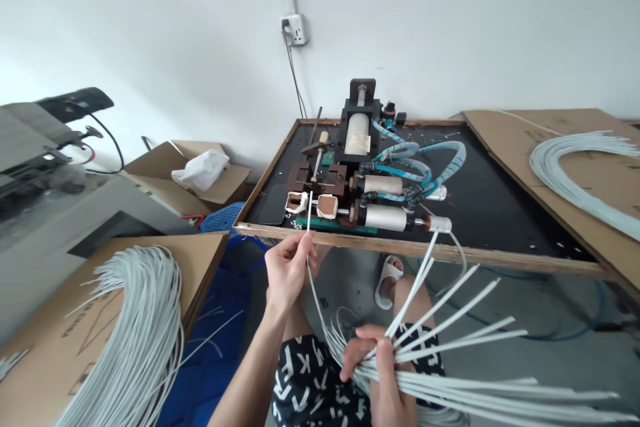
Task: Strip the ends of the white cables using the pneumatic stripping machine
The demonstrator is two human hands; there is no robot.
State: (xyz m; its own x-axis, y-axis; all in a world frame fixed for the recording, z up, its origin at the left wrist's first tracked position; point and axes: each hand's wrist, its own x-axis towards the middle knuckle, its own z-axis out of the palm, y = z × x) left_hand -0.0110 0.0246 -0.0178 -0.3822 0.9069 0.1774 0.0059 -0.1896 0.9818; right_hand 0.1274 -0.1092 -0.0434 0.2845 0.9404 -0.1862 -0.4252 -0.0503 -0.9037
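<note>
My left hand (289,270) pinches one white wire (309,213) between thumb and fingertips, just in front of the table's wooden edge. The wire's tip points up into the jaws of a pneumatic machine (327,180), between two pads wrapped in white tape. Whether the tip touches the jaws I cannot tell. Lower right, my right hand (375,360) is closed round a bundle of white wires (465,390), above the lap. Their loose ends fan out to the right. The wire in my left hand runs back down towards this bundle.
A big bundle of white wires (145,320) lies on cardboard (203,253) at the left. Another wire coil (560,170) rests on cardboard at the right. Blue air hoses (453,160) loop beside the machine's cylinders. An open carton (233,190) stands behind a blue stool (223,217).
</note>
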